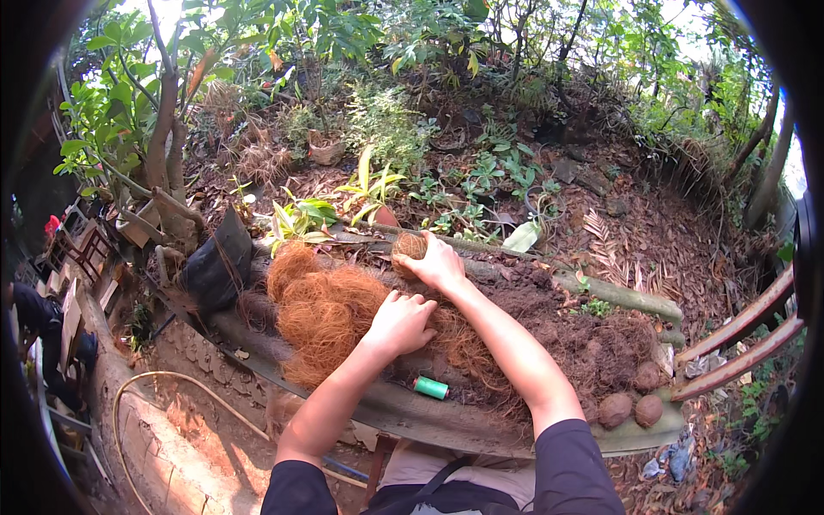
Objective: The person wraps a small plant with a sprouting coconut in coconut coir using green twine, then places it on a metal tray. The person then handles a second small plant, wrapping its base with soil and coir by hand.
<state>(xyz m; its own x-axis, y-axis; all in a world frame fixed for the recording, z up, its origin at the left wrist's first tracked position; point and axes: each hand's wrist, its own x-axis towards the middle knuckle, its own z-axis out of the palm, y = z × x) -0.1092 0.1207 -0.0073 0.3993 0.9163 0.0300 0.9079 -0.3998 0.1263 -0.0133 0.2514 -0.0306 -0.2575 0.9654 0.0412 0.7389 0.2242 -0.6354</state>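
My right hand (438, 261) grips a brown, fibre-covered ball (409, 252) near the far edge of a corrugated sheet (444, 421). Below it, my left hand (400, 322) rests at the right side of a big heap of orange-brown coconut fibre (331, 315); its fingers are bent, and whether they pinch any fibre cannot be told. A spool of green thread (430, 387) lies on the sheet just below my left hand. Dark, crumbly soil mixed with fibre (579, 328) covers the sheet's right part. Several brown balls, one of them here (615, 410), sit at its right end.
A black plant pot or bag (219, 264) stands at the sheet's left end, by a small tree (161, 129). Curved rusty metal bars (737, 360) reach in from the right. A yellow hose (193, 378) loops over the ground at lower left. Another person (48, 335) is at the far left.
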